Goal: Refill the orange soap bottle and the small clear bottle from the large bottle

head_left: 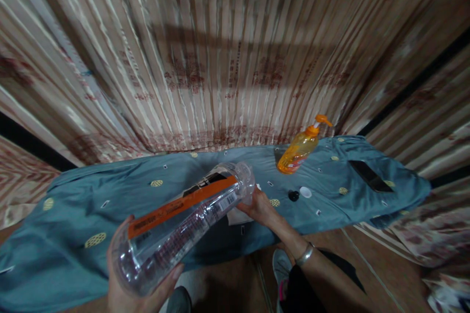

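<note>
A large clear plastic bottle [187, 220] with an orange label strip and a barcode lies slantwise in the air above the bed-like surface, its neck up to the right. My left hand [147, 293] is closed around its base, thumb along the lower side. Close to the neck is my right hand [259, 208], its fingers bent and partly hidden behind the bottle. A white tissue or cloth [237, 217] shows below and beside those fingers and appears pinched in them. The bottle's mouth shows no cap.
On the blue patterned cloth [73, 215] stand an orange pump bottle [297, 151], a small black cap [293, 195], a white round lid [305, 192] and a dark phone-like slab [370, 176]. A pleated curtain [220, 58] hangs behind. Shoes [282, 266] are on the floor below.
</note>
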A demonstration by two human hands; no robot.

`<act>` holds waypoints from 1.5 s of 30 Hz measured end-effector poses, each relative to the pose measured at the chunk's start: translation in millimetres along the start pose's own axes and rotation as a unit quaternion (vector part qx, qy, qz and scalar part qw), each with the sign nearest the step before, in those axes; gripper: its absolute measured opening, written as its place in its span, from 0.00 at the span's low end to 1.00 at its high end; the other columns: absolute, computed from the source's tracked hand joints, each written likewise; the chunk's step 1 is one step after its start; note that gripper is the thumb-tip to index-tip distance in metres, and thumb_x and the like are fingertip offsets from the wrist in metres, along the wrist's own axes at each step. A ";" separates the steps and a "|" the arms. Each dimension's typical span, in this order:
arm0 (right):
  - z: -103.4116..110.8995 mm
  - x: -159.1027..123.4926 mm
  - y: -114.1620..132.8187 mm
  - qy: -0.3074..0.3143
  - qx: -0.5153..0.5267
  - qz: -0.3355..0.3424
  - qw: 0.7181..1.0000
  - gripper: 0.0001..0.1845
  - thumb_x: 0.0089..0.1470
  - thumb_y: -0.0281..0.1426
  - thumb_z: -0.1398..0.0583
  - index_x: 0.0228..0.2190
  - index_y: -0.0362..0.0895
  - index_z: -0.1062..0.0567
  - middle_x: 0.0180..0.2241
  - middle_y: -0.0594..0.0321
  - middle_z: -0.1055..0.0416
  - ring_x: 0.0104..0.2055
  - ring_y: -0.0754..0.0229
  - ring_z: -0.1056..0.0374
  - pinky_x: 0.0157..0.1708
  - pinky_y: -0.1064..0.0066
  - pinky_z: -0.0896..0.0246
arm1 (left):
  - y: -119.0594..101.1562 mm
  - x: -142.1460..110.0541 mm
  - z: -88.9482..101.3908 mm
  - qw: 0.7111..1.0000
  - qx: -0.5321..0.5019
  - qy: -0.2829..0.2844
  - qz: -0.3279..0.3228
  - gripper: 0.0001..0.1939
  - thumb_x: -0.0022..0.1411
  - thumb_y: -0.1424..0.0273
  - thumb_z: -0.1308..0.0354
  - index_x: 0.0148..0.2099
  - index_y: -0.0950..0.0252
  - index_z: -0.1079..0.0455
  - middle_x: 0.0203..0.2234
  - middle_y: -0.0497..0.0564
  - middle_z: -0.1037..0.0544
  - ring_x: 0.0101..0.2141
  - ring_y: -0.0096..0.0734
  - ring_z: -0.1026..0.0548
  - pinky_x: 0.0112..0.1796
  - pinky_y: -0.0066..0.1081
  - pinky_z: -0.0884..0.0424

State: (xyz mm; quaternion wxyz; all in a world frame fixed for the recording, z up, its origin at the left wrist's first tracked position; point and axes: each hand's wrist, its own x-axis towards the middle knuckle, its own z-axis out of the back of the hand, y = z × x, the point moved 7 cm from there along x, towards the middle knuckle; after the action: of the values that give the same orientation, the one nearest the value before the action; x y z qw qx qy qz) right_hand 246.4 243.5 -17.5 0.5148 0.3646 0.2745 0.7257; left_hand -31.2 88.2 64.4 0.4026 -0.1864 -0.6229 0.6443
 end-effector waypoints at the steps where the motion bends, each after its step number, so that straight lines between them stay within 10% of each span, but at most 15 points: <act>1: 0.1 0.1 -0.1 0.001 0.000 -0.001 1.000 0.24 0.49 0.33 0.30 0.48 0.44 0.25 0.49 0.51 0.20 0.51 0.40 0.21 0.51 0.47 0.23 | 0.2 0.1 0.1 1.000 -0.001 0.000 0.001 0.52 0.39 0.49 0.24 0.66 0.51 0.36 0.66 0.57 0.33 0.64 0.66 0.35 0.63 0.67 0.41; 45: 0.6 -0.2 1.6 0.008 0.014 -0.002 1.000 0.29 0.50 0.33 0.31 0.53 0.45 0.28 0.51 0.52 0.21 0.53 0.40 0.22 0.53 0.47 0.25 | 4.4 -0.3 0.8 1.000 -0.010 0.004 0.001 0.50 0.41 0.52 0.24 0.65 0.51 0.37 0.65 0.58 0.33 0.64 0.65 0.35 0.63 0.67 0.41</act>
State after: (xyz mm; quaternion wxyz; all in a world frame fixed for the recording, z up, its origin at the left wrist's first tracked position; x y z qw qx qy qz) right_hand 246.1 242.8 -16.0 0.5091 0.3651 0.2899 0.7235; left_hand -32.9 87.9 60.2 0.4028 -0.1934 -0.6273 0.6378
